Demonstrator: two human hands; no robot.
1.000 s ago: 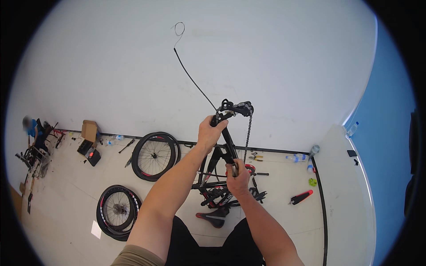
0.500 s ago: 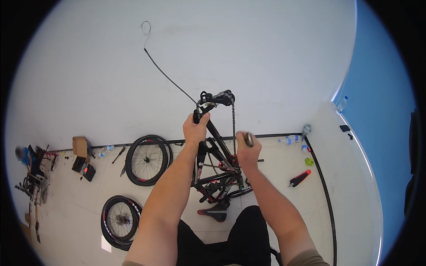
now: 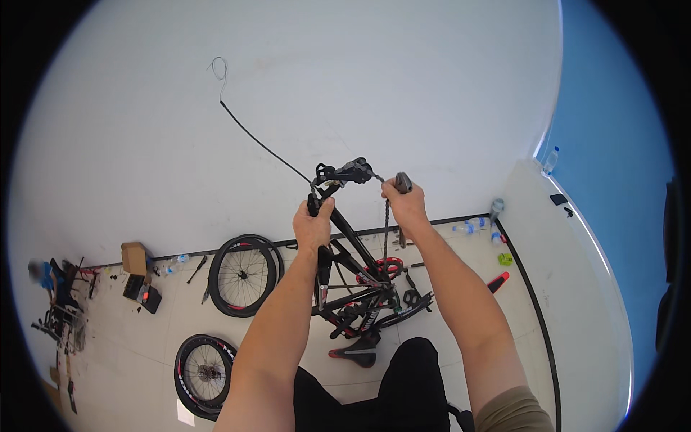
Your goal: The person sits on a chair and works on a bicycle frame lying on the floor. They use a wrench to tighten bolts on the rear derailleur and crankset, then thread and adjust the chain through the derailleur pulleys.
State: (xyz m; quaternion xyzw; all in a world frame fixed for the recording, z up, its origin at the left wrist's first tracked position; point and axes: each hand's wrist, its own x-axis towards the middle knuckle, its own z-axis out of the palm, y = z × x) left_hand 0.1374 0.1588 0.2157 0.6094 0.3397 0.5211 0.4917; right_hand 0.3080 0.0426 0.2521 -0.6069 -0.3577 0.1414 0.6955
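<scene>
Two bare hands work nearest the eye. The left hand (image 3: 313, 227) has its grip wrapped around the raised end of a black bike frame (image 3: 348, 229). The right hand (image 3: 405, 205) has its grip closed around a grey tool (image 3: 404, 183); its thumb side meets the chain (image 3: 386, 225), though whether it pinches the links is too small to tell. From there the chain bends up and left to the rear derailleur (image 3: 353, 171), which lies between and beyond both hands, with the left one nearer to its mount. The chain's long lower run drops almost straight toward the red chainring (image 3: 391, 268), while the frame tube slants down and right from the left hand. Beneath are the saddle (image 3: 360, 351) and two wheels, one farther out (image 3: 243, 275), one closer in (image 3: 206, 372). A black cable housing (image 3: 263, 146) reaches up and left against the white wall (image 3: 432, 79).
</scene>
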